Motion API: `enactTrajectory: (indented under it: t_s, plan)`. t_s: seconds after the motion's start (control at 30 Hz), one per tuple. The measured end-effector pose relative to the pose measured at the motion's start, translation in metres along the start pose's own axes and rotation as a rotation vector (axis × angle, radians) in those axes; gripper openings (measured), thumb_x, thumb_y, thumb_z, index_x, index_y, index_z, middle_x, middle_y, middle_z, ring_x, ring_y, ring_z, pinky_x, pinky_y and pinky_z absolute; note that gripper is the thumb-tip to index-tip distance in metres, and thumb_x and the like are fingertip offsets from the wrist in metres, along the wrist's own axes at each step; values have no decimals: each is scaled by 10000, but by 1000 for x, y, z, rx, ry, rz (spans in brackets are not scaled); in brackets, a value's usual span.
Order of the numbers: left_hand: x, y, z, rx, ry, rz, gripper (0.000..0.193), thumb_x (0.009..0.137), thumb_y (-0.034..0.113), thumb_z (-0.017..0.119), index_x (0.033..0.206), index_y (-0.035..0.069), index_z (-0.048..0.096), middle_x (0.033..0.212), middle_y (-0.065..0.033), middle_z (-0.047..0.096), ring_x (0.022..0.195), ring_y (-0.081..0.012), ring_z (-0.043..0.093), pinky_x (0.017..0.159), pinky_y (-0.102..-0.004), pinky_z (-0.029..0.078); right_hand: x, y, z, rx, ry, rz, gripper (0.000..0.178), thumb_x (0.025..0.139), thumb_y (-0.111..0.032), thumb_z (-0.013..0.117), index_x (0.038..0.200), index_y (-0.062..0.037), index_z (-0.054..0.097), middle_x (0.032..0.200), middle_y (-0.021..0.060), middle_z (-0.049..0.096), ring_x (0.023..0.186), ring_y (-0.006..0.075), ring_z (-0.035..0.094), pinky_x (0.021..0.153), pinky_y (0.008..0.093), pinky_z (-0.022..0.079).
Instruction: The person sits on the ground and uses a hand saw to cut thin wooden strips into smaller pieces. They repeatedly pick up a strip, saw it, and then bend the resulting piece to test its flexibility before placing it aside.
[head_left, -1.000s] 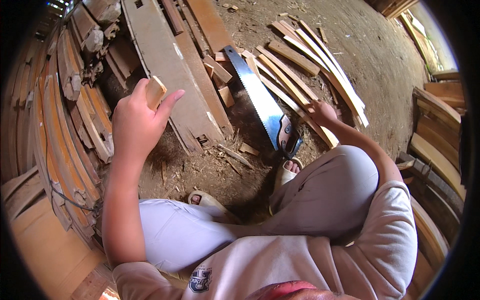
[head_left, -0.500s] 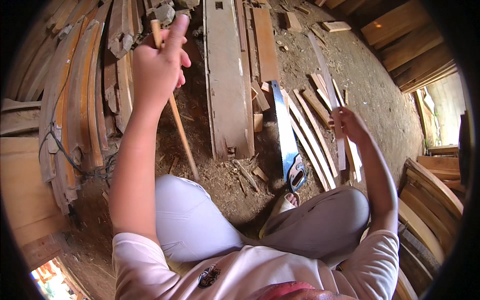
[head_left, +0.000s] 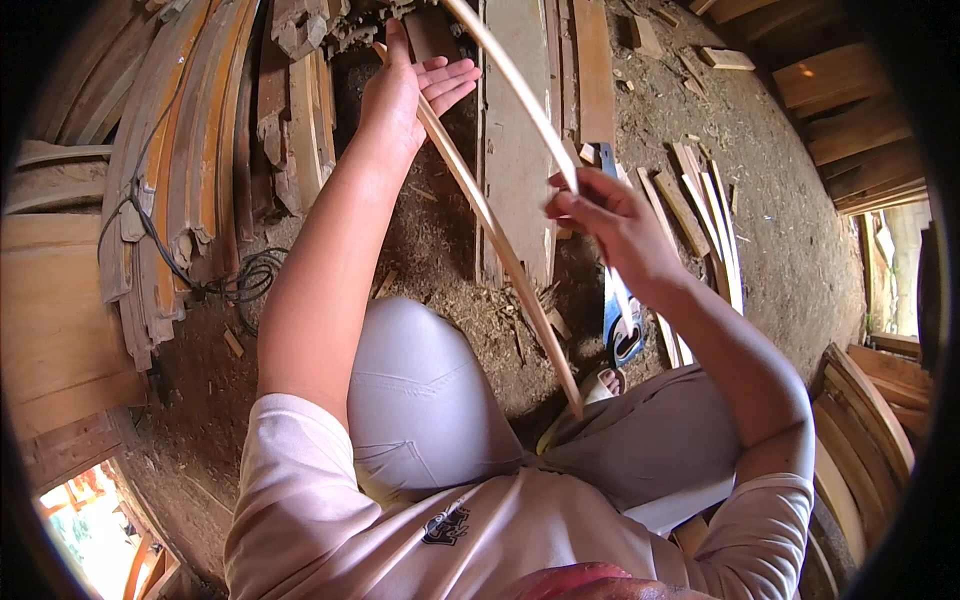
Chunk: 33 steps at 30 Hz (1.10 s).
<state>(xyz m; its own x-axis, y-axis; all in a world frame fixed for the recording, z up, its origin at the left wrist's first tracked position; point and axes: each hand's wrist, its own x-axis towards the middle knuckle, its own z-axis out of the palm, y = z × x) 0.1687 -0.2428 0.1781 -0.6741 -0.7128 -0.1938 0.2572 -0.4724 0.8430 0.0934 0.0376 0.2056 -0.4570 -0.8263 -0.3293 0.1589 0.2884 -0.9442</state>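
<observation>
A long light-brown wooden strip (head_left: pixel 500 245) slants from my left hand (head_left: pixel 395 100) down toward my foot. It lies in the crook of the left thumb while the fingers stretch out to the right. My right hand (head_left: pixel 615 225) pinches a second, paler wooden strip (head_left: pixel 520 95) between thumb and fingers. That strip rises to the upper left over a wide weathered plank (head_left: pixel 515 215), and its lower part passes below the right hand. On the ground under the right hand is a handsaw (head_left: pixel 627 340), its blade partly hidden by the hand and strip.
Several thin pale strips (head_left: pixel 735 240) lie on the ground to the right. Old curved boards (head_left: pixel 185 150) are piled at the left beside a coil of dark cable (head_left: pixel 250 275). More curved timber (head_left: pixel 865 420) sits at the lower right. Shavings cover the dirt floor.
My right hand has lifted a pale strip from beside the others and brought it left, over the plank. My left hand's fingers have opened outward, and its strip's lower end has swung right.
</observation>
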Motion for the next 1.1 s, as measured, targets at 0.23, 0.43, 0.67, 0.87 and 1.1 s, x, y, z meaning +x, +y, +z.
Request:
enactTrajectory:
  t_s: [0.23, 0.43, 0.67, 0.87, 1.1]
  plan:
    - [12, -10, -13, -27, -16, -13, 1116, 967, 787, 233, 1445, -220, 195, 1325, -429, 543, 1225, -476, 629, 1061, -506, 575, 2, 43, 16, -23, -163, 191, 435, 1027, -316, 687, 1316, 7, 647, 1122, 38, 713, 975, 79, 626, 821, 245, 489]
    - [40, -17, -38, -96, -2, -46, 1131, 959, 805, 211, 1502, -183, 118, 1400, -464, 453, 1253, -548, 579, 1095, -596, 522, 1, 47, 14, 146, -322, 218, 431, 1060, -319, 626, 1350, 1, 616, 1175, 97, 705, 1108, 170, 693, 992, 333, 576]
    - [58, -17, -48, -110, 228, -93, 916, 980, 789, 235, 1189, -96, 348, 1132, -298, 614, 1161, -523, 637, 1070, -688, 495, -3, 50, 10, 50, -287, 185, 440, 1060, -404, 619, 1268, -21, 674, 913, 35, 662, 808, 110, 679, 770, 286, 581]
    - [63, -7, -64, -139, 290, -287, 738, 992, 784, 321, 703, 105, 314, 562, -25, 332, 470, -157, 368, 517, -303, 517, -11, 35, 9, -126, -255, 188, 560, 1066, -488, 570, 1433, -68, 617, 819, 2, 580, 694, 88, 625, 642, 289, 561]
    - [67, 0, -82, -171, 340, -330, 716, 1001, 761, 377, 696, 115, 330, 557, -13, 319, 469, -152, 350, 450, -271, 354, -17, 34, 6, -184, -265, 137, 593, 1067, -511, 558, 1479, -85, 585, 837, 23, 596, 665, 99, 592, 616, 293, 538]
